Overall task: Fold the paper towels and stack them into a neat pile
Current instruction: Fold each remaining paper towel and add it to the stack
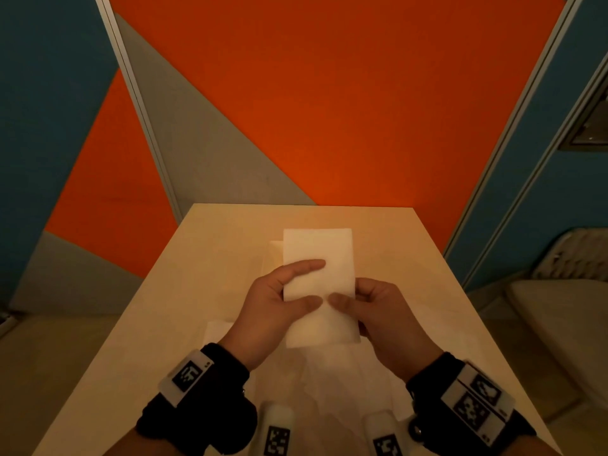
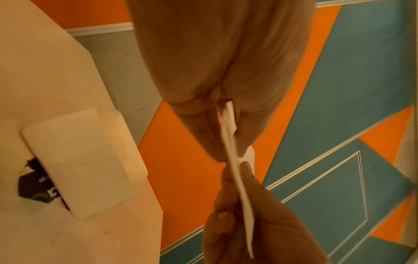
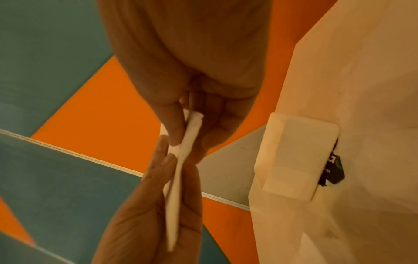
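Note:
I hold a folded white paper towel (image 1: 318, 258) above the pale table (image 1: 404, 258) with both hands. My left hand (image 1: 297, 286) pinches its left edge, thumb on top and fingers laid flat across the sheet. The lower right edge is pinched by my right hand (image 1: 348, 306), thumb on top. In the left wrist view the towel (image 2: 236, 171) is edge-on between the left hand (image 2: 228, 150) and the right hand (image 2: 244, 223). The right wrist view shows the towel (image 3: 181, 171) the same way, between right hand (image 3: 184, 141) and left hand (image 3: 158, 205).
Another white towel (image 1: 275, 255) lies on the table behind the held one. Flat crumpled sheets (image 1: 332, 386) lie near the front edge, one corner (image 1: 217, 330) showing left of my wrist. A pale seat (image 1: 559, 327) stands right of the table. Orange, grey and blue wall panels stand behind.

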Available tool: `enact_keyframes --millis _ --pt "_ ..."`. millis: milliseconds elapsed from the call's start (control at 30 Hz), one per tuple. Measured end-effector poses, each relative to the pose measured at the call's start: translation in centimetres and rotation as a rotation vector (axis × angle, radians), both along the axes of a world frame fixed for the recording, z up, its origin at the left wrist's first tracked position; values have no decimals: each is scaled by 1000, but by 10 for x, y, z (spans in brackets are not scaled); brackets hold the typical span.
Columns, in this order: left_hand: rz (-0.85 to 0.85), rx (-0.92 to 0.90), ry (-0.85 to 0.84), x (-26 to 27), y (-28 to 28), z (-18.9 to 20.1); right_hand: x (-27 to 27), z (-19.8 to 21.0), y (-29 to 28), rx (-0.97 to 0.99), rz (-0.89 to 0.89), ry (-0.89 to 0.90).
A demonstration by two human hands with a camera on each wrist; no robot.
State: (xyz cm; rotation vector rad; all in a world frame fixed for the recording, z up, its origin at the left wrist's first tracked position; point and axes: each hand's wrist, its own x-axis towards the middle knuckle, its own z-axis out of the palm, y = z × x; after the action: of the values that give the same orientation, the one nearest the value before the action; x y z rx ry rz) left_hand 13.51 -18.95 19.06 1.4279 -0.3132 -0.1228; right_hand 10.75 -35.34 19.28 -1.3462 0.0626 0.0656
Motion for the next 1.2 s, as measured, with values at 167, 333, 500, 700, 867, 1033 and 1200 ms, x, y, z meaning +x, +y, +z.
enact_keyframes --millis 167,333,500,700,867,1033,1200 --pt "43 20 21 3 6 -7 4 -6 -1 -70 4 29" --pt "110 115 141 11 44 -27 26 -35 -46 -304 -191 178" --pt "125 437 239 14 99 -71 33 -103 -101 -903 -183 276" --pt "77 632 344 12 134 -122 12 -140 -110 -1398 340 343" --pt "102 671 273 15 133 -129 3 -142 -107 -1461 402 319" --pt "79 726 246 20 131 -128 1 -142 -108 -1472 382 297" --pt "84 771 216 21 131 -129 0 -140 -104 -1492 358 282"
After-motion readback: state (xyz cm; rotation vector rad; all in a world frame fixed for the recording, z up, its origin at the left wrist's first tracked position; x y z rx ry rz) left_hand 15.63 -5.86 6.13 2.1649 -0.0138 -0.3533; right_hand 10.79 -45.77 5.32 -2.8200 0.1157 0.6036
